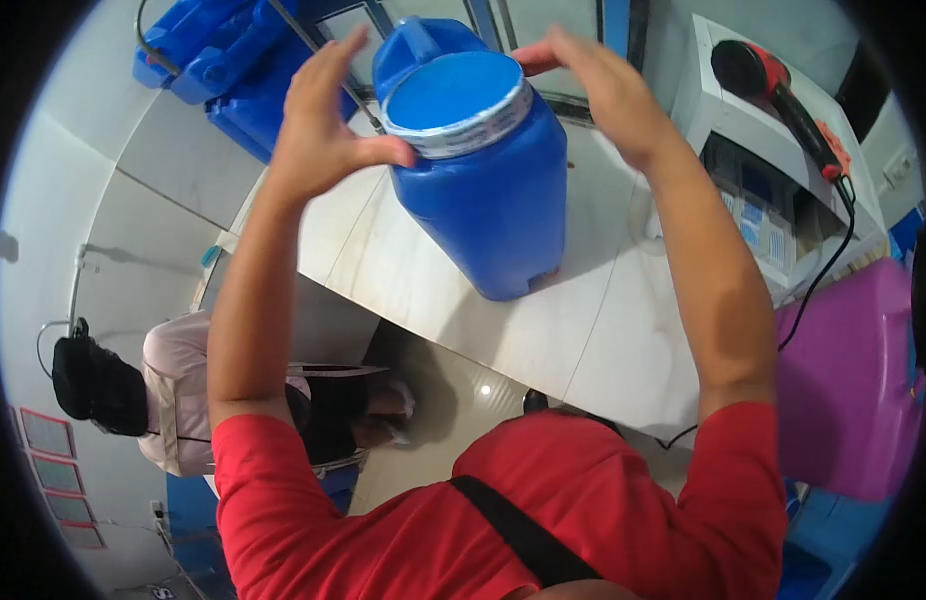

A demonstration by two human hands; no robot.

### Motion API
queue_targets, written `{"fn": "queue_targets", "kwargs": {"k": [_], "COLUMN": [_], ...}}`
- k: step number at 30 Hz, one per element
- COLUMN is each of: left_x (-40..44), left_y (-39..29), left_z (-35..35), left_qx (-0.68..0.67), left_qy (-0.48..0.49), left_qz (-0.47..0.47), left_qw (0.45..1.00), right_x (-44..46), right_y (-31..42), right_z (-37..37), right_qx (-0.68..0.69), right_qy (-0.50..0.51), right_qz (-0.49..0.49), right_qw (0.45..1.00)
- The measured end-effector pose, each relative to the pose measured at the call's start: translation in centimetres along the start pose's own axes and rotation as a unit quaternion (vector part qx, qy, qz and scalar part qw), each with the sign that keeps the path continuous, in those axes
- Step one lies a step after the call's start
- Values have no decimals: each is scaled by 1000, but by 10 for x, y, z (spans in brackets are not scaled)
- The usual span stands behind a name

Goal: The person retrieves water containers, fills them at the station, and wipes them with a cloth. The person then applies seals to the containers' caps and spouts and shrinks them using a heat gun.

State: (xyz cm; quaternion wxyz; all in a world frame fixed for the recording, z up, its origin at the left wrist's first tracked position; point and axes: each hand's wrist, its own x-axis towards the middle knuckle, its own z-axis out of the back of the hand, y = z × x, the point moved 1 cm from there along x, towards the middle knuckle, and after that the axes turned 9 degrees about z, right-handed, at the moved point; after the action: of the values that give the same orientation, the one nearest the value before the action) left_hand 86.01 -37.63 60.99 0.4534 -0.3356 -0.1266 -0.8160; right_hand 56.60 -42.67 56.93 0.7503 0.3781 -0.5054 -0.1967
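A large blue plastic jerrycan (498, 215) stands upright on the pale countertop (373, 255). Its wide round blue lid (455, 92) is ringed by a whitish band with faint markings, and a moulded handle shows behind it. To the left of the lid, my left hand (328, 125) is open, fingers spread upward and thumb at the edge of the band. My right hand (605, 88) is open on the other side, its fingertips near the lid's right rim. Whether either hand touches the jerrycan I cannot tell.
More blue jerrycans (218, 60) are at the upper left. A black and red hair dryer (783, 105) lies on a white cabinet (698, 85) at right, its cord trailing down. Below is a purple plastic chair (843, 390). At left sits a person (178, 385) in a pale top.
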Motion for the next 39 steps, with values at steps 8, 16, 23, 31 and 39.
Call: {"fn": "queue_targets", "kwargs": {"k": [8, 16, 23, 31, 39], "left_x": [15, 17, 37, 97, 54], "left_y": [-28, -56, -15, 90, 22], "left_z": [-25, -38, -33, -106, -66], "left_qx": [-75, -216, -556, -343, -249], "left_qy": [-5, 55, 90, 170, 97], "left_qz": [-43, 13, 135, 242, 176], "left_qw": [996, 975, 815, 892, 947], "right_x": [0, 28, -71, -207, -268], "right_y": [2, -15, -42, -138, -98], "right_z": [-29, -27, -60, -142, -143], "right_qx": [45, 68, 103, 380, 288], "right_qy": [-18, -10, -185, -362, -340], "right_qz": [-73, -87, -18, -292, -302], "right_qw": [996, 994, 977, 800, 843]}}
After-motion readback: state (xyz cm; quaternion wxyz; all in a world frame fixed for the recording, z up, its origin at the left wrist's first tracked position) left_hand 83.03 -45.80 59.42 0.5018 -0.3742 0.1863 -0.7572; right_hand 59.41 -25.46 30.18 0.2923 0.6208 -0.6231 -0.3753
